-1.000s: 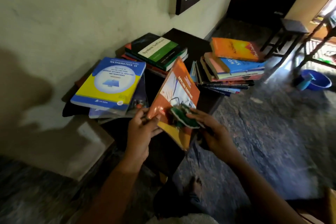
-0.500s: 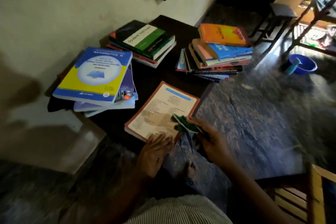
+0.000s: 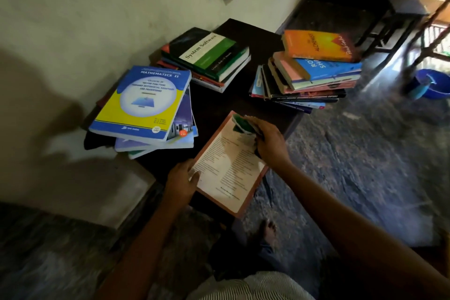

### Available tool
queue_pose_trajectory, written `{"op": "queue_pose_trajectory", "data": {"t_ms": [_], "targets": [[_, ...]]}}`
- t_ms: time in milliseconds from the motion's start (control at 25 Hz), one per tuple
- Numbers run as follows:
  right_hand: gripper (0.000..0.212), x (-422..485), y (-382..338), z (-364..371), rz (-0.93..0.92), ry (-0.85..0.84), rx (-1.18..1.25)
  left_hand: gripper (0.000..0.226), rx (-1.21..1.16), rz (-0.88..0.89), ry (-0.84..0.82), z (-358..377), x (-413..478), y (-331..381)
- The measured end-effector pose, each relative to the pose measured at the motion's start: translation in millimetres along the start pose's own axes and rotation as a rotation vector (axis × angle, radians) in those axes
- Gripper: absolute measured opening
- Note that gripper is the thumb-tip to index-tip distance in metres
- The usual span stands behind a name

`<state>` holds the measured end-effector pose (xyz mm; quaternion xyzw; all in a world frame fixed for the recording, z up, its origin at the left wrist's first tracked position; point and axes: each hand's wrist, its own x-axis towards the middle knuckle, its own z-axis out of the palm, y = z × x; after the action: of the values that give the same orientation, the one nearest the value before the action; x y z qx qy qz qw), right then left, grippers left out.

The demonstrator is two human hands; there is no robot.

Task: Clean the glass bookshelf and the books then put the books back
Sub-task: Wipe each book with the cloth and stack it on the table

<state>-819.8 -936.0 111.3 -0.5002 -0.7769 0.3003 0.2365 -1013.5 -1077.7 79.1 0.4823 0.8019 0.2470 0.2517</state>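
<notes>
— Right hand (image 3: 270, 141)?
— Clenched round a green cloth (image 3: 241, 125), pressed on the far end of the book (image 3: 229, 170).
— Left hand (image 3: 182, 182)?
— Pinching the book's near left corner, thumb on top.
— And the book itself?
— Flat between both hands, printed cover up, on the dark table (image 3: 219, 102), near end jutting past the edge.
— Further out?
— Beyond the left hand, a stack topped by a maths text (image 3: 143, 102); past that, another under System Software (image 3: 209, 53). Beyond the right hand, a third stack (image 3: 309, 73), orange on top. Far to its right, a blue bucket (image 3: 433, 83) on the floor.

book (image 3: 229, 173) print blurred, bucket (image 3: 435, 81) (blue) edge-cropped
</notes>
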Motion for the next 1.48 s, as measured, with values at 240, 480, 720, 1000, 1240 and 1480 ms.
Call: {"op": "queue_pose_trajectory", "data": {"t_ms": [240,480,720,1000,1240,1480], "targets": [[0.048,13,6,39,0.045,-0.084,-0.319,0.040,-0.025,-0.216,-0.105,-16,23,8],[0.033,-88,-24,84,-0.534,-0.180,-0.232,0.045,-0.548,-0.431,-0.241,-22,26,-8],[0.041,-51,3,29,-0.266,-0.174,0.107,0.040,-0.601,-0.419,-0.231,-25,22,-11],[0.038,-53,47,46,-0.211,0.083,-0.223,0.018,-0.509,-0.292,-0.217,-24,13,-8],[0.046,-147,31,60,-0.523,-0.135,-0.068,0.027,-0.644,-0.345,-0.169,-19,9,9],[0.070,-112,0,-3,-0.152,-0.057,0.225,0.020,-0.497,0.029,0.063,-46,-10,43]]}}
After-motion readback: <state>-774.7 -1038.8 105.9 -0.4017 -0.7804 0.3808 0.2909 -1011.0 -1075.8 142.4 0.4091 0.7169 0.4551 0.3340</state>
